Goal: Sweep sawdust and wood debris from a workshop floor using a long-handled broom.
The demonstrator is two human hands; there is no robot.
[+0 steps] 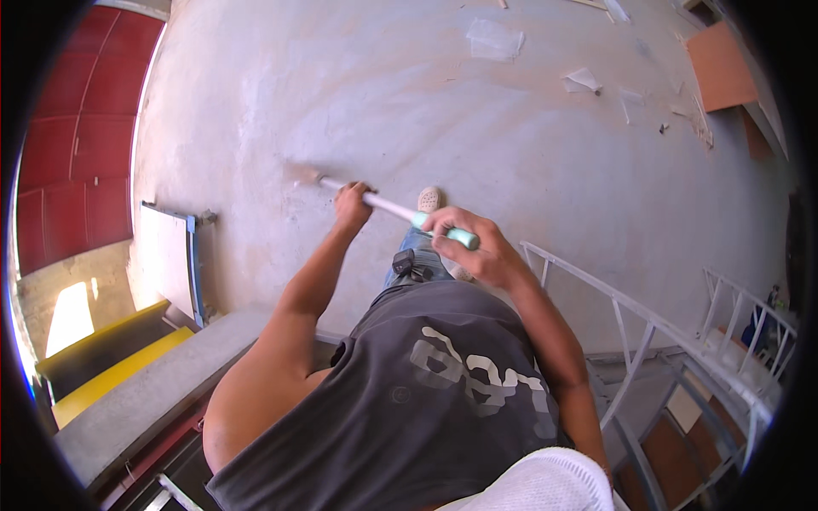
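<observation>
Nearest, the right hand (473,247) is closed around the green grip of a broom (388,207), and just beyond it the left hand (351,204) is wrapped round the white shaft. The blurred head touches the concrete floor (426,102) farther out. A hard stroke could scatter dust, and the paper scraps (494,38) at the far right may be missed.

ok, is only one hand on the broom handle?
No: the left hand grips the broom handle lower down and the right hand grips its green upper end.
</observation>
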